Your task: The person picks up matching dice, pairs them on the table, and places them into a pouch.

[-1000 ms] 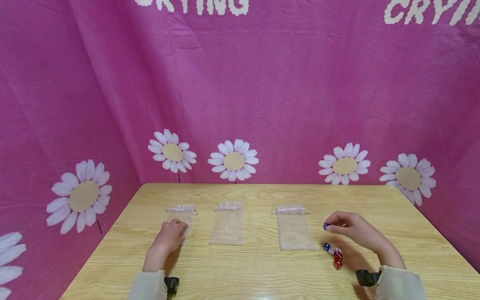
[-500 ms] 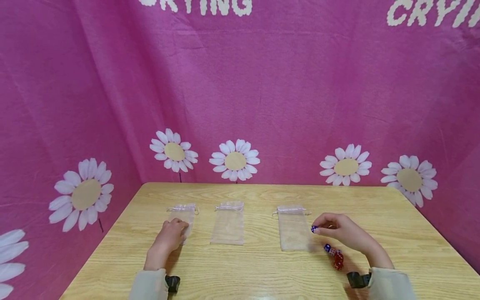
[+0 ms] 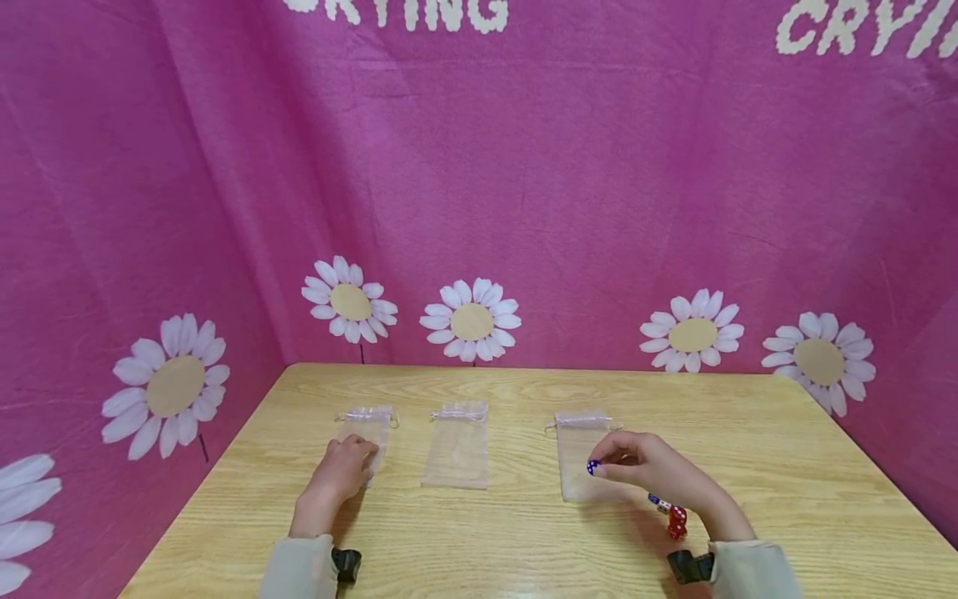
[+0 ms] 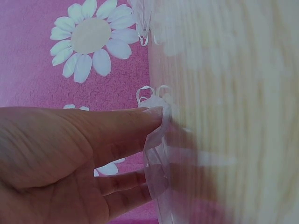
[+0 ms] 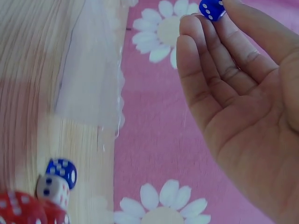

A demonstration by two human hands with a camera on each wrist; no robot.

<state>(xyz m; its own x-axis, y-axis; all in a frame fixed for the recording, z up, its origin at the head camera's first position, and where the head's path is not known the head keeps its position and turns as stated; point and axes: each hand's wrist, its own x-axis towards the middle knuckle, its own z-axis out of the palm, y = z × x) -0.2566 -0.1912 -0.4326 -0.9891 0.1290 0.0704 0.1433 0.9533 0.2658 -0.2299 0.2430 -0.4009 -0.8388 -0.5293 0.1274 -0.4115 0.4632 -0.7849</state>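
In the head view my left hand (image 3: 344, 470) is at the leftmost sheer drawstring pouch (image 3: 380, 430). Up close in the left wrist view, its thumb holds the pouch's thin fabric (image 4: 159, 168) against the fingers, whose tips lie partly behind it. My right hand (image 3: 649, 467) pinches a blue die (image 3: 594, 467) with white pips between thumb and fingertips. That hand is over the right-hand pouch (image 3: 580, 453), covering its right side. Another blue die (image 5: 61, 171), a white die (image 5: 53, 189) and red dice (image 3: 677, 522) lie on the table below the right hand.
A third sheer pouch (image 3: 456, 449) lies flat between the other two. The wooden table (image 3: 494, 549) runs back to a pink cloth (image 3: 569, 208) with printed daisies. Black devices, such as the right wrist mount (image 3: 690, 567), sit at both wrists.
My right hand has carried the blue die leftward, from above the other dice to over the right-hand pouch. The left hand stays at its pouch.
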